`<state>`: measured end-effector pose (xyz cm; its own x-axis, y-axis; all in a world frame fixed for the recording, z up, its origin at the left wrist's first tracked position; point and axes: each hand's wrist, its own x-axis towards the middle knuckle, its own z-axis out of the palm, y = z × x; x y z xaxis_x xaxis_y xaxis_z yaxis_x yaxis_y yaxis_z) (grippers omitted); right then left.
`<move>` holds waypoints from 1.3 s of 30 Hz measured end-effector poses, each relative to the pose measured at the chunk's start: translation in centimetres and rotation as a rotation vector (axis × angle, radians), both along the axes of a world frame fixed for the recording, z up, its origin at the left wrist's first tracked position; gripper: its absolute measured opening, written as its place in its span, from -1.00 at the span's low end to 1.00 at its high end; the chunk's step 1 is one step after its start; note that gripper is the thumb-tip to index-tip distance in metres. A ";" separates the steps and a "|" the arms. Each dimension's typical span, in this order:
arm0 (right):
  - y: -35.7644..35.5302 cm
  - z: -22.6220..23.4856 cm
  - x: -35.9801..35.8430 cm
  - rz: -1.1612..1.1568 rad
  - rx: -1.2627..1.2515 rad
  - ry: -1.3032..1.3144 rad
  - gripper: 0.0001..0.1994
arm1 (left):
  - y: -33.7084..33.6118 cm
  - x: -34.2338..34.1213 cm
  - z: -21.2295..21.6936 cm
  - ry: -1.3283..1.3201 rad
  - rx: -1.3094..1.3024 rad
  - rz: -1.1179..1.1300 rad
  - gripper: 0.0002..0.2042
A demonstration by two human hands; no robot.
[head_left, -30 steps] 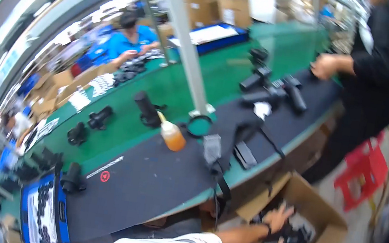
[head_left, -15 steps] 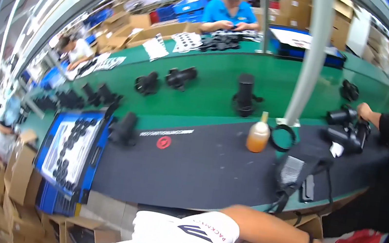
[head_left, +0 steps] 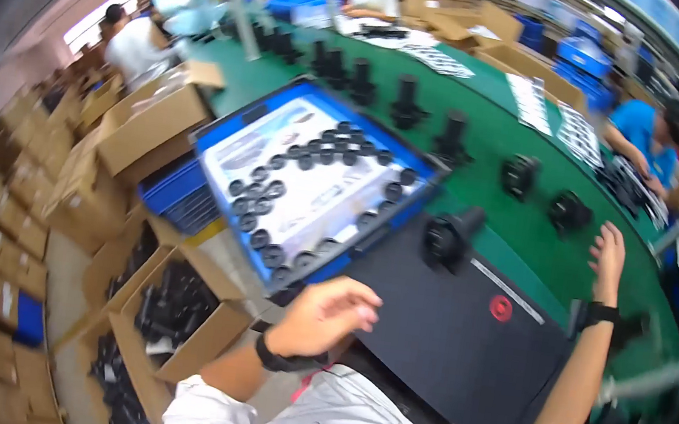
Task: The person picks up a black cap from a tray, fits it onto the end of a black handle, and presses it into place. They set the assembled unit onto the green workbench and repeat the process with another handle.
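Note:
My left hand (head_left: 329, 317), wearing a dark wristband, hangs just in front of the blue tray (head_left: 224, 210), its fingers loosely bent and nothing in them. On white paper in the tray lie several small black round parts (head_left: 327, 155). To the right, my right hand (head_left: 607, 263) is raised over the green bench with its fingers extended and empty. Nearest it is a black cylindrical device (head_left: 568, 212) on the bench. Another black device (head_left: 449, 237) with a thick barrel stands at the corner of the black mat (head_left: 443, 337), between my hands.
Several more black devices (head_left: 406, 105) line the green conveyor-like bench (head_left: 481, 175). At lower left, open cartons (head_left: 197, 348) hold black parts. A blue crate (head_left: 181, 198) sits under the tray. Co-workers (head_left: 645, 141) sit across the bench and farther left. A metal post (head_left: 661, 374) rises at right.
My view has swung left toward the blue tray. My hands, low at the right over a carton before, are now raised and apart above the bench area, both empty.

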<state>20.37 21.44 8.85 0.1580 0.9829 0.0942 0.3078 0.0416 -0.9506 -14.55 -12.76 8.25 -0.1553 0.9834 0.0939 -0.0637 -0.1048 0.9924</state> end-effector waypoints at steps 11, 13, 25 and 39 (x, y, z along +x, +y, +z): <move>25.0 -13.1 -1.5 0.015 -0.515 0.221 -0.28 | 6.2 -27.8 -4.0 1.384 -0.523 0.444 -0.49; 27.4 -13.8 1.3 0.213 -0.634 0.549 -0.31 | 9.6 -29.0 -5.0 1.393 -0.634 0.380 -0.45; 17.2 -5.0 0.6 -0.099 0.037 0.566 -0.74 | 11.2 -28.4 -5.2 1.229 -0.194 0.581 -0.63; -7.7 -3.8 -4.5 0.376 0.008 1.587 -0.53 | 10.0 8.6 -4.9 -1.198 -0.100 -0.368 -0.47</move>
<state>15.83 13.77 5.04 -0.1393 0.9866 0.0848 -0.9521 -0.1099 -0.2854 -6.00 -2.80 3.31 0.1937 0.9810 0.0064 -0.9382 0.1834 0.2936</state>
